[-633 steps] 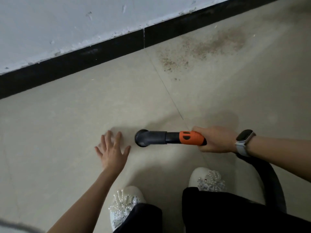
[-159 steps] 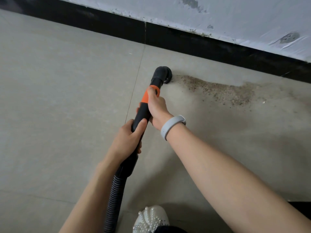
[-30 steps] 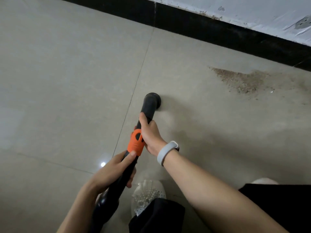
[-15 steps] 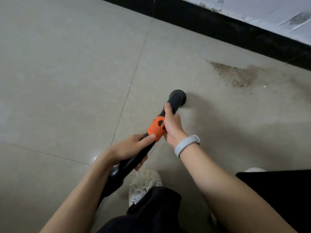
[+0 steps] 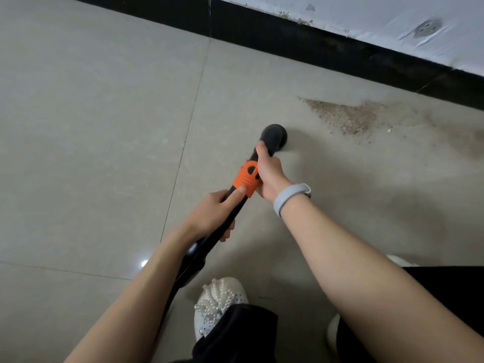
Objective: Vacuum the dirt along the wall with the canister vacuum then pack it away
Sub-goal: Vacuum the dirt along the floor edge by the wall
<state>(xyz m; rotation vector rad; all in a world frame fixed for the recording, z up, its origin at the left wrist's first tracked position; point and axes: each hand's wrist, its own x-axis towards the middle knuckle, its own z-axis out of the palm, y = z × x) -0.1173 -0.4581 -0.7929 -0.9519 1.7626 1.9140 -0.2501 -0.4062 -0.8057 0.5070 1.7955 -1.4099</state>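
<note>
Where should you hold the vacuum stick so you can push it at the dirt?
Probably on the straight black wand, either side of the orange collar, coming from above. It's a slim tube that fingers wrap fully. The left hand holds behind the collar, the right hand ahead near the round nozzle, steering it toward the dirt.

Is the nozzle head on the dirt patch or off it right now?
Off it. The nozzle head sits on bare tile left of the dirt patch, with clean floor between them.

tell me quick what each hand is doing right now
Left hand: closed round the black vacuum wand, just below the orange collar.
Right hand: closed round the wand just behind the nozzle.
</note>
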